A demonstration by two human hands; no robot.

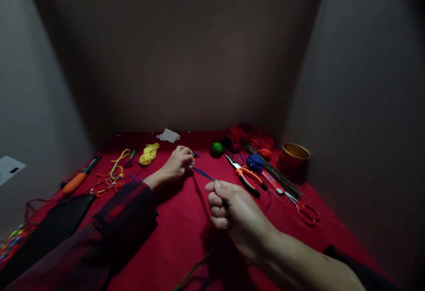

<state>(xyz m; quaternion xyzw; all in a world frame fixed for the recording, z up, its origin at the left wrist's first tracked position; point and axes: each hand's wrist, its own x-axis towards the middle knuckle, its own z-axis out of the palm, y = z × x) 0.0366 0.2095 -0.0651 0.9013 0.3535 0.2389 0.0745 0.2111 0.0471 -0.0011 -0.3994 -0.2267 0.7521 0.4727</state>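
Observation:
Blue and green yarn [203,173] stretches in a short span between my two hands above the red cloth. My left hand [181,160] is closed on its far end; a small dark bit pokes out past the fingers, too small to name. My right hand [229,202] pinches the near end between thumb and forefinger, its other fingers curled in. Loose green yarn [194,269] trails below my right hand toward the bottom edge. Pliers with orange and black handles [247,176] lie just beyond my right hand.
Yarn balls in green [217,149] and blue [255,163], thin dark sticks [279,176], red-handled scissors [307,212] and a gold-rimmed pot [294,156] are at right. Yellow yarn [149,154], an orange-handled tool [75,182] and a black flat object [63,220] lie left. Walls enclose the table.

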